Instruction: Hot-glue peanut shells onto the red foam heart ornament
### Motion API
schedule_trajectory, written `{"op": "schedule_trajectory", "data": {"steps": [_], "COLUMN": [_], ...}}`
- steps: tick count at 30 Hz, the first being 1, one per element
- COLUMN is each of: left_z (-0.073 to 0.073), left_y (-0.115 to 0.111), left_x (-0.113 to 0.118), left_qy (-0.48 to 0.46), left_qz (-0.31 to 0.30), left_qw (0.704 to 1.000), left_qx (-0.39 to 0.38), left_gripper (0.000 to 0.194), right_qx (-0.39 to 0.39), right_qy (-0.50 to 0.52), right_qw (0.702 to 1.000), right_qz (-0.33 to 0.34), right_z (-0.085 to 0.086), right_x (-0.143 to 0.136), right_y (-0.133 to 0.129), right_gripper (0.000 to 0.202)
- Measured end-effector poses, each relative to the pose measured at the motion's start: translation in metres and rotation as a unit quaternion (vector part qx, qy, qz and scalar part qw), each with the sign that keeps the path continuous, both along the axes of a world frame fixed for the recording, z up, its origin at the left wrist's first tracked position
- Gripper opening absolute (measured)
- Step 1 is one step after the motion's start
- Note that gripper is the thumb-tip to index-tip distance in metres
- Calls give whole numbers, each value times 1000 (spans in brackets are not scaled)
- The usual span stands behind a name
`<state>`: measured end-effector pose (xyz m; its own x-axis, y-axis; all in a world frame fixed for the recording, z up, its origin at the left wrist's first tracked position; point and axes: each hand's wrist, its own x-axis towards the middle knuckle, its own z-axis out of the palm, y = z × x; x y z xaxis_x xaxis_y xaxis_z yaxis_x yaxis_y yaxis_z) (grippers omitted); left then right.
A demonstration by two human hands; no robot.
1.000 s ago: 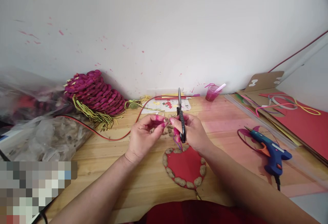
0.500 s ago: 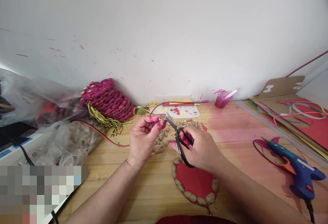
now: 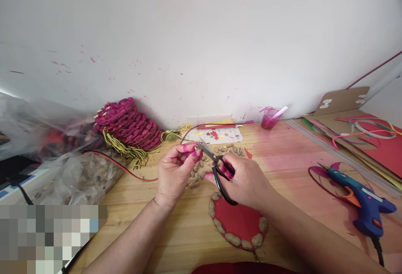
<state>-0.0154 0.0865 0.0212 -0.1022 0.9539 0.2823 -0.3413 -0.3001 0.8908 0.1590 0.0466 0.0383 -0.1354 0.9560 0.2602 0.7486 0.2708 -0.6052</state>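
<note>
My left hand [image 3: 176, 166], its fingertips stained pink, pinches a peanut [image 3: 197, 148] that shows only in part. In my right hand [image 3: 243, 177] are black-handled scissors [image 3: 215, 161], their blades pointing up and left at the peanut. Whether the blades touch it, I cannot tell. Below the scissors lies a round red disc [image 3: 237, 222] with peanuts set along its visible rim; my right hand and forearm hide part of its edge. Loose peanuts [image 3: 230, 151] are scattered on the wooden table behind and between my hands.
Stacked magenta-dyed discs [image 3: 132, 123] with yellow-green tassels lean against the wall. A white card [image 3: 216, 135] bears small paper stars. A cup of pink liquid [image 3: 271, 119] stands at the back. At right are a blue glue gun [image 3: 361, 201] and red sheets [image 3: 377, 136]. Plastic bags [image 3: 91, 173] fill the left.
The view has shifted slightly. The scissors' tips have moved a little left over the peanut, and their blades look closer together. Both hands keep their hold.
</note>
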Motion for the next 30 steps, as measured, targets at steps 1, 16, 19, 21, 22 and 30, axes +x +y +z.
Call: {"op": "schedule_trajectory", "data": {"steps": [1,16,19,21,22,30], "left_z": [0,-3,-3,-3,-3,2], "left_y": [0,-3,-3,-2,-2,-1], "left_x": [0,2,2,2,2,2], "left_qy": [2,-27,-36,-41,-42,-66], "left_qz": [0,0,-2,-4,-4,-25], "left_qw": [1000,999,998,998,997,994], "left_qx": [-2,-41,-48,-55,-59,-86], "left_gripper": [18,21,21,22,22,29], "right_qx": [-1,-20,-20,-18,-18,-19], "right_qy": [1,2,-5,-10,-15,-44], "right_qw": [1000,1000,1000,1000,1000,999], "right_qz": [4,19,18,17,16,4], "right_z": [0,-1,-1,-1,-1,-6], "right_x": [0,3,3,3,3,9], "right_y": [0,0,1,2,3,8], "right_gripper": [38,42,43,43,43,42]}}
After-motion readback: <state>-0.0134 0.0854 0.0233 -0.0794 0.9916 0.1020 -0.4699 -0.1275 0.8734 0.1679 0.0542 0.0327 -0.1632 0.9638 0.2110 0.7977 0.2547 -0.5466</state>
